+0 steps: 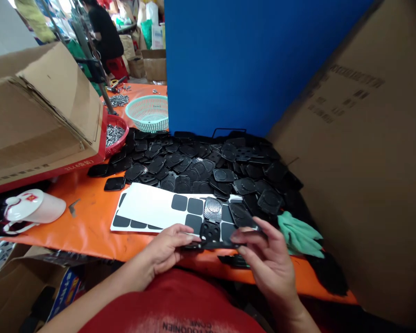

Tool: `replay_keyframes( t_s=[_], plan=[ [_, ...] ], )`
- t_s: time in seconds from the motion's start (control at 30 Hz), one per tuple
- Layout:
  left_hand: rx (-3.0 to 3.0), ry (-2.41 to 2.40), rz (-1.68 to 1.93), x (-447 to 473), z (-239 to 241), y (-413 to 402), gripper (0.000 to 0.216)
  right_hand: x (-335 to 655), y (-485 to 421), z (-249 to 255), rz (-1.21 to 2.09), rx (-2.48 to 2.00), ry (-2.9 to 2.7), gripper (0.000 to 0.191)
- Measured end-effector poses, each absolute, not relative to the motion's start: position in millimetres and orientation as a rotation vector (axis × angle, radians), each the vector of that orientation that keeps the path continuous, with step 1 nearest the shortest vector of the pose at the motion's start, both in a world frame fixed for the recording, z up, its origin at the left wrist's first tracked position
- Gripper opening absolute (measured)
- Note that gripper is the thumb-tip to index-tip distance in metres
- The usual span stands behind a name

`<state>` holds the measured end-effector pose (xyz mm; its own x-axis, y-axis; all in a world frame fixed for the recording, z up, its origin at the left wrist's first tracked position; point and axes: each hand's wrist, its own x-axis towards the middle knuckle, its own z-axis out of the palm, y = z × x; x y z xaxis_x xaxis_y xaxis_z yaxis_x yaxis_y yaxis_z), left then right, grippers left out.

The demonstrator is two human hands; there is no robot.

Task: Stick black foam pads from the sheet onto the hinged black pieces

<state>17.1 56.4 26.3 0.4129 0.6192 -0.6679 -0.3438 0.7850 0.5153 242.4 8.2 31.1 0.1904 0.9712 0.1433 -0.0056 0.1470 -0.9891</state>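
My left hand [169, 249] is closed, thumb and fingers pinching the left end of a thin black plastic piece [211, 245] seen almost edge-on. At its other end, my right hand [269, 261] grips with bent fingers. A dark rounded-square pad [241, 215] lies against or just behind the right fingertips; whether they touch it I cannot tell. Behind the held piece is an opened black piece with a ribbed round face [213, 209]. It rests on white sheets [149, 206] bearing dark rounded-square pads. A black-and-green utility knife [235, 261] lies under the right fingers.
Many black plastic pieces [194, 169] are heaped behind the sheets. A green glove [300, 233] lies right, beside a large carton [364, 185]. At left are a white lidded mug [36, 210], another carton [38, 111], a red basket [116, 145] of metal parts and a mint basket [147, 113]. A person [106, 34] sits beyond.
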Motion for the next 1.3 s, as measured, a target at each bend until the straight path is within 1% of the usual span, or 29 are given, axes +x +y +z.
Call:
replay_keyframes(
  t_s=[0.1,0.17,0.27,0.47,0.57,0.63,0.7,0.77,0.83,0.9,1.0,1.1,1.23,1.3],
  plan=[
    [0.398,0.993,0.811,17,27,60,0.049,246,6,33,1.105,-1.11,-1.242,0.053],
    [0.436,0.99,0.9,17,30,64,0.049,242,7,31,1.162,-1.117,-1.162,0.054],
    [0.47,1.002,0.973,19,35,67,0.048,231,10,21,1.162,-1.18,-0.938,0.06],
    [0.507,1.01,1.005,23,36,61,0.042,227,17,1,1.151,-1.324,-0.805,0.078],
    [0.546,1.02,0.991,22,34,61,0.044,229,17,6,1.195,-1.339,-0.808,0.079],
    [0.595,1.081,0.901,21,32,61,0.048,227,17,11,1.173,-1.351,-0.835,0.076],
    [0.64,1.142,0.78,21,30,60,0.047,225,17,17,1.13,-1.364,-0.884,0.073],
    [0.704,1.174,0.723,21,29,59,0.038,222,16,20,1.072,-1.385,-0.969,0.069],
    [0.789,1.186,0.735,20,30,59,0.029,222,14,22,0.988,-1.419,-1.084,0.066],
    [0.862,1.195,0.758,20,31,60,0.024,222,12,23,0.869,-1.479,-1.202,0.062],
    [0.923,1.217,0.77,20,32,61,0.021,223,8,25,0.66,-1.528,-1.372,0.059],
    [0.968,1.237,0.795,20,29,61,0.017,221,5,27,0.494,-1.476,-1.523,0.059],
    [0.999,1.242,0.829,19,24,62,0.014,213,2,28,0.35,-1.391,-1.663,0.06],
    [0.992,1.268,0.832,18,23,63,0.015,209,1,28,0.329,-1.36,-1.688,0.06]
  ],
)
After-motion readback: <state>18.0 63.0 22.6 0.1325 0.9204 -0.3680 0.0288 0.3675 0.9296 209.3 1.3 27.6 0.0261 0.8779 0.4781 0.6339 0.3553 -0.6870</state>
